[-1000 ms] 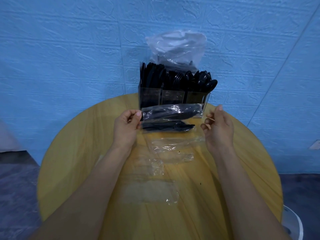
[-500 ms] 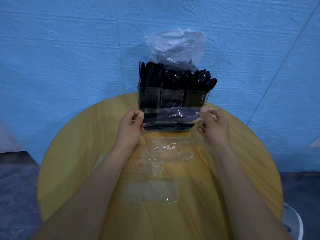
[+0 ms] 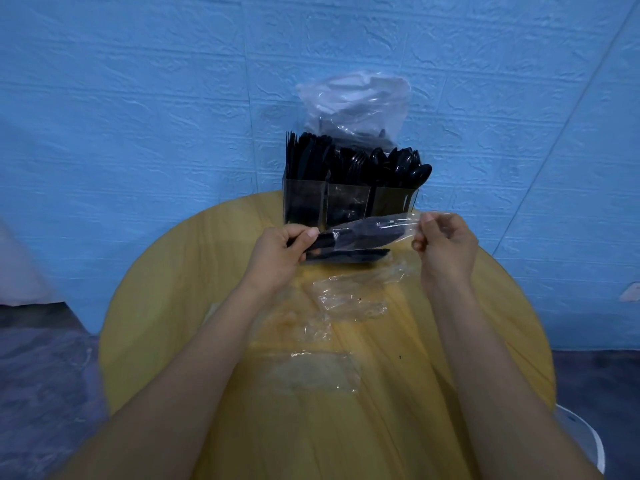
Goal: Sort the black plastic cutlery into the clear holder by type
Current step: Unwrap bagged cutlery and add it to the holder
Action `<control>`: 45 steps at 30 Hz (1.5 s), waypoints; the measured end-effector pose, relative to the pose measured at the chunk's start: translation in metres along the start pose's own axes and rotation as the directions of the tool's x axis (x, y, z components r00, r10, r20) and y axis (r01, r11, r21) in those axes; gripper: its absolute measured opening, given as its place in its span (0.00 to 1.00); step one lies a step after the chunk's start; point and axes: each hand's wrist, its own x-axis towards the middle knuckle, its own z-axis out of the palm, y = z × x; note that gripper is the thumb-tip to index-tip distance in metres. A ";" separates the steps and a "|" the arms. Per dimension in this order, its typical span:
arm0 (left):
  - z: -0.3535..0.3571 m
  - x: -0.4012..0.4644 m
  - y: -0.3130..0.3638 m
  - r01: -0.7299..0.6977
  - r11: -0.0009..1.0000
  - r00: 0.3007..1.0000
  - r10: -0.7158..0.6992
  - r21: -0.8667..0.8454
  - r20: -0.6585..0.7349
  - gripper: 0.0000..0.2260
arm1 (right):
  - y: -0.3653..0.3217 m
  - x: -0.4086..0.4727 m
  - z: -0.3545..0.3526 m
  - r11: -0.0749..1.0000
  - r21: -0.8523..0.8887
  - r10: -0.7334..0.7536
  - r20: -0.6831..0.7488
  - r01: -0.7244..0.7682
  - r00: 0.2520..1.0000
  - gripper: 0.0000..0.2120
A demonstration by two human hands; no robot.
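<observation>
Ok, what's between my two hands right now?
The head view shows a clear wrapper with black cutlery inside, stretched between the left hand and right hand.

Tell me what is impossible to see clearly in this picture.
- Cutlery types inside the wrapped cutlery packet: head view, glare on the film.
- Contents of the plastic bag: the clear holder and cloudy film hide them.
- Second packet: partly behind the left hand.

Both forearms bare, apparently no sleeves or rings.
</observation>
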 end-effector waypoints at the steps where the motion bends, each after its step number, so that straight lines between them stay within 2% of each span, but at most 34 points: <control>1: -0.002 0.001 0.006 -0.005 1.000 1.000 0.006 0.017 -0.014 0.12 | -0.004 0.003 -0.003 1.000 0.006 -0.014 -0.047 0.014 0.999 0.09; 6: -0.019 0.004 0.022 0.038 0.999 0.992 -0.034 0.029 -0.122 0.14 | -0.025 0.019 -0.031 0.999 0.036 -0.024 -0.316 0.037 0.948 0.13; 8: -0.028 0.007 0.026 0.062 0.997 0.980 -0.068 -0.036 -0.187 0.14 | -0.031 0.021 -0.040 1.000 0.012 -0.013 -0.353 0.018 0.936 0.13; 11: -0.027 0.006 0.039 0.020 0.995 0.971 -0.042 -0.098 -0.235 0.13 | -0.032 0.008 -0.038 0.995 -0.068 0.054 -0.244 -0.073 0.968 0.14; 14: -0.014 0.004 0.048 0.009 0.996 0.977 -0.028 -0.092 -0.210 0.13 | -0.020 -0.017 -0.024 0.968 -0.209 0.119 -0.118 -0.142 0.986 0.12; 17: -0.003 0.001 0.050 0.008 0.998 0.986 -0.018 -0.060 -0.169 0.15 | -0.007 -0.030 -0.014 0.916 -0.354 0.188 -0.037 -0.189 0.981 0.04; 19: 0.002 -0.001 0.049 0.008 0.998 0.986 -0.018 -0.055 -0.165 0.14 | -0.010 -0.034 -0.011 0.849 -0.504 0.168 -0.024 -0.157 0.986 0.12; 21: 0.006 -0.003 0.047 0.025 0.996 0.985 -0.039 -0.083 -0.168 0.12 | -0.024 -0.041 -0.006 0.806 -0.590 0.052 -0.007 -0.046 0.999 0.17; 22: 0.007 -0.003 0.047 0.035 0.995 0.985 -0.050 -0.091 -0.167 0.12 | -0.031 -0.042 -0.003 0.823 -0.567 -0.012 0.037 0.031 0.999 0.19; 24: 0.009 -0.004 0.047 0.034 0.996 0.986 -0.048 -0.087 -0.159 0.12 | -0.045 -0.046 0.010 0.932 -0.352 -0.031 0.158 0.085 0.987 0.24; 26: 0.015 -0.006 0.050 0.018 0.996 0.989 -0.030 -0.084 -0.144 0.11 | -0.050 -0.046 0.025 0.988 -0.154 0.061 0.234 -0.025 0.970 0.26; 28: 0.023 -0.010 0.050 0.006 0.998 0.993 -0.013 -0.059 -0.119 0.09 | -0.050 -0.043 0.035 0.987 -0.035 0.158 0.214 -0.154 0.964 0.17; 30: 0.026 -0.013 0.050 -0.020 1.000 0.997 0.019 -0.011 -0.081 0.09 | -0.050 -0.037 0.042 0.978 0.034 0.199 0.177 -0.208 0.964 0.09; 33: 0.019 -0.011 0.051 -0.066 0.996 0.994 0.061 0.065 0.087 0.08 | -0.050 -0.027 0.048 0.978 0.037 0.196 0.173 -0.205 0.965 0.07; 36: 0.009 0.000 0.053 -0.077 0.977 0.968 0.025 0.200 0.250 0.10 | -0.049 -0.020 0.058 0.976 -0.024 0.214 0.245 -0.214 0.946 0.05; 38: 0.005 0.008 0.054 -0.124 0.957 0.965 0.055 0.261 0.258 0.07 | -0.049 -0.016 0.065 0.976 -0.024 0.214 0.302 -0.217 0.929 0.06; 40: 0.002 0.015 0.054 -0.155 0.956 0.968 0.096 0.247 0.234 0.04 | -0.049 -0.012 0.073 0.978 0.003 0.195 0.330 -0.208 0.924 0.09; 45: -0.009 0.026 0.046 -0.124 0.972 0.979 0.087 0.201 0.182 0.08 | -0.050 0.004 0.087 0.993 -0.033 0.121 0.302 -0.117 0.946 0.14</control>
